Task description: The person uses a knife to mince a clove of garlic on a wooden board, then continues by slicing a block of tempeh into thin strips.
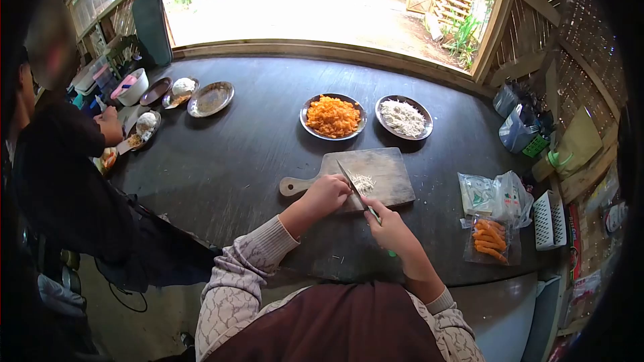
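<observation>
My right hand point(391, 229) is closed round the handle of a knife point(353, 182), whose blade points away and to the left over a wooden cutting board point(389, 167). Close to the blade's left side, my left hand point(326, 196) has its fingers curled together over the board. What those fingers hold, if anything, is hidden. Thin pale shreds point(363, 183) lie in a small heap on the board, just right of the blade. Beyond the board stand a plate of chopped orange pieces point(333, 116) and a plate of pale shreds point(404, 119).
At the left a person in dark clothes point(60, 161) works near several plates, one a metal plate point(210, 99). On the right lie a bag of orange sticks point(490, 239), plastic packets point(493, 196) and a white basket point(549, 221). A window opening point(322, 47) borders the dark table point(261, 141).
</observation>
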A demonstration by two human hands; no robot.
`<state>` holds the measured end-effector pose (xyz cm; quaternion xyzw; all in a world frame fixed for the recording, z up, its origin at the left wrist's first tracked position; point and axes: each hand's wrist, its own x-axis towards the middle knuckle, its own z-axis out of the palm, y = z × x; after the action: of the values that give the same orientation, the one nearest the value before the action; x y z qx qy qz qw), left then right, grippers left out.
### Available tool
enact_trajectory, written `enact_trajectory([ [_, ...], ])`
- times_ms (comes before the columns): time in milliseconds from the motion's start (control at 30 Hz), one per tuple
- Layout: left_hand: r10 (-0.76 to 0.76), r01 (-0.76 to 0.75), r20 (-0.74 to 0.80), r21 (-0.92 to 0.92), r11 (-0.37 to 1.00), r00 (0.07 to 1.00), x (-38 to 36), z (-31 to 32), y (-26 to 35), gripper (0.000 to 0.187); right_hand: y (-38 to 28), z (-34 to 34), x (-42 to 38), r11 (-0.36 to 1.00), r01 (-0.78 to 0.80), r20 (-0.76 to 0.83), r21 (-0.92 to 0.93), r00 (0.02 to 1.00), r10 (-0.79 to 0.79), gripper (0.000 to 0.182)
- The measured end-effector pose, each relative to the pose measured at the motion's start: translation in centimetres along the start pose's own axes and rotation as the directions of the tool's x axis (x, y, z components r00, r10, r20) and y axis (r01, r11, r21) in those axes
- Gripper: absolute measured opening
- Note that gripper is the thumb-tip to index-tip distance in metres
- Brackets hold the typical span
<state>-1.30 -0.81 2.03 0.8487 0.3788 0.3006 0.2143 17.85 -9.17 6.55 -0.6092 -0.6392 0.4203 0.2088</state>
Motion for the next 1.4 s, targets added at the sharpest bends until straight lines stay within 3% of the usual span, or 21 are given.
enact_trajectory([
  [133, -0.004, 0.004, 0.003, 0.007, 1.0, 1.0, 0.1, -0.1, -0.1, 0.015, 0.0, 0.6, 0.5, 0.997, 0.077, -0.042, -0.004, 0.996, -0.077, 0.037],
  [200, -0.006, 0.006, 0.002, 0.01, 1.0, 1.0, 0.0, -0.1, 0.0, 0.016, -2.0, 0.1, 0.7, 0.989, -0.144, 0.042, 0.04, 0.989, 0.143, 0.037],
  [233, -0.004, 0.004, 0.004, 0.008, 1.0, 1.0, -0.1, 0.1, 0.0, 0.016, -1.2, 0.4, 0.9, 0.988, -0.147, 0.039, 0.041, 0.989, 0.146, 0.037],
  [300, -0.012, 0.012, -0.011, 0.003, 1.0, 1.0, 0.0, 0.1, -0.1, 0.015, 0.8, 1.4, 1.7, 0.991, 0.13, -0.075, -0.012, 0.989, -0.131, 0.036],
  [400, -0.014, 0.014, -0.013, -0.009, 1.0, 1.0, -0.1, 0.1, -0.2, 0.015, 0.9, 0.6, 0.8, 0.996, 0.079, -0.027, 0.036, 0.997, -0.078, 0.036],
  [600, -0.024, 0.024, -0.019, 0.005, 1.0, 1.0, 0.0, 0.1, 0.0, 0.014, 0.1, -0.8, -0.5, 0.999, -0.03, 0.049, -0.042, 0.998, 0.032, 0.037],
  [733, -0.012, 0.013, -0.028, 0.018, 1.0, 1.0, 0.1, 0.0, -0.2, 0.014, 0.8, 0.2, 0.4, 1.0, -0.03, 0.049, 0.002, 0.998, 0.03, 0.037],
  [800, -0.03, 0.03, -0.011, 0.04, 0.999, 0.999, 0.1, -0.1, 0.1, 0.014, 1.7, 1.6, 1.2, 0.996, 0.083, -0.04, 0.031, 0.996, -0.081, 0.037],
  [1133, -0.044, 0.044, -0.027, 0.017, 0.999, 0.999, -0.1, 0.0, 0.2, 0.014, 0.1, -0.5, -0.5, 0.998, -0.048, 0.059, 0.039, 0.997, 0.045, 0.036],
  [1200, -0.031, 0.032, -0.038, 0.013, 0.999, 0.999, -0.1, 0.0, 0.2, 0.013, 0.9, -0.3, -0.4, 0.999, 0.041, 0.008, -0.02, 0.999, -0.04, 0.037],
  [1333, -0.037, 0.038, -0.033, 0.011, 0.999, 0.999, -0.1, 0.0, 0.0, 0.013, 1.0, -0.2, -0.4, 1.0, 0.021, 0.026, -0.01, 0.999, -0.021, 0.037],
  [1400, -0.033, 0.033, -0.031, -0.003, 0.999, 0.999, -0.1, 0.1, -0.2, 0.013, 1.8, 0.1, -0.1, 0.992, 0.122, -0.017, -0.011, 0.992, -0.123, 0.038],
])
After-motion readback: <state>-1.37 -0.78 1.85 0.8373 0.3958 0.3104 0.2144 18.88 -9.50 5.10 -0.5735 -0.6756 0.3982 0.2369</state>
